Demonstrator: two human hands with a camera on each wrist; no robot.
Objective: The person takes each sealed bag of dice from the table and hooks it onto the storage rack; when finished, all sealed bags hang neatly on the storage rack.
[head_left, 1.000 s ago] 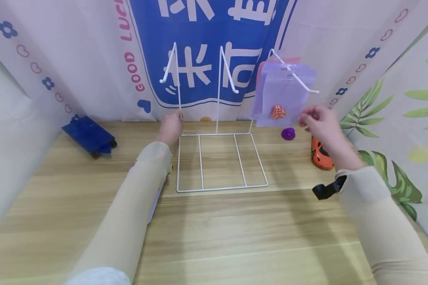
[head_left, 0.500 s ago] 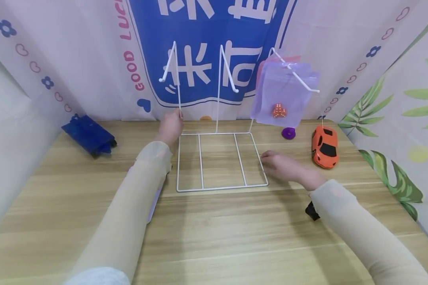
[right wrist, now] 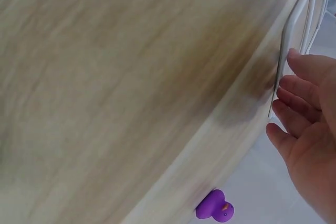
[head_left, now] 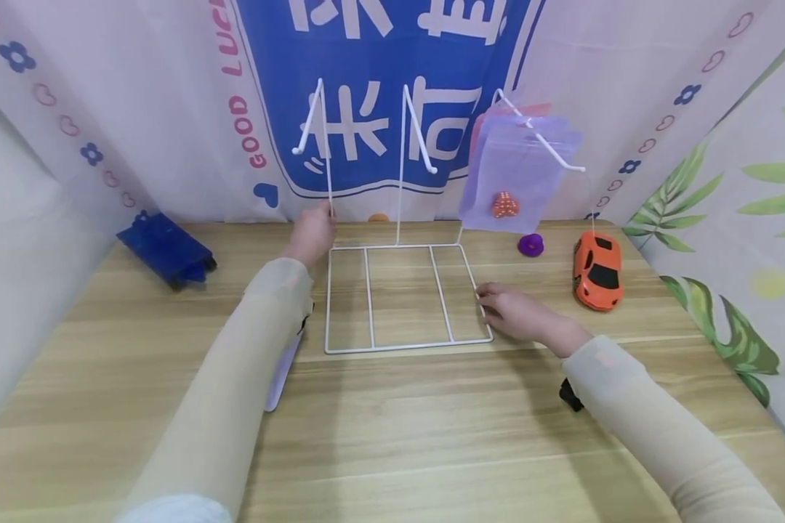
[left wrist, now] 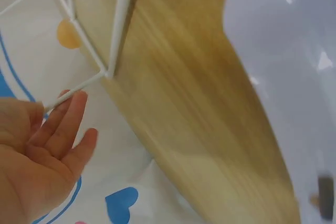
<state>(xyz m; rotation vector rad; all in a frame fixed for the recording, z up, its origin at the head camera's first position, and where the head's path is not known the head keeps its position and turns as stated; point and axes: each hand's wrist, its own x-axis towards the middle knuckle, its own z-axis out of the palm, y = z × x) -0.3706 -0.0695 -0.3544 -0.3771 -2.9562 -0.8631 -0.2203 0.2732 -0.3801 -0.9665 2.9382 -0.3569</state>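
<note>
A white wire display rack (head_left: 411, 346) with three hooks stands on the wooden table. My left hand (head_left: 312, 231) grips the foot of its left upright; in the left wrist view the thumb and fingertips (left wrist: 79, 98) close on that wire. At the right side of the rack's base, my right hand (head_left: 513, 312) touches the side wire with loosely bent fingers, thumb apart from them. Translucent purple zip bags (head_left: 543, 160) hang from the right hook, with orange white-dotted dice (head_left: 506, 205) showing in front and a pink bag (head_left: 538, 110) behind. The left and middle hooks hold nothing.
A purple rubber duck (right wrist: 212, 205) sits behind my right hand. Beyond it stands an orange toy car (head_left: 598, 272). At the far left lies a dark blue object (head_left: 168, 247). A flat lavender item (head_left: 281, 378) shows partly under my left forearm. A printed curtain (head_left: 190, 145) hangs behind.
My right hand has left the hanging bags and come down left to the rack's base. The bags swing slightly, and the orange car is uncovered. My left hand stays on the upright.
</note>
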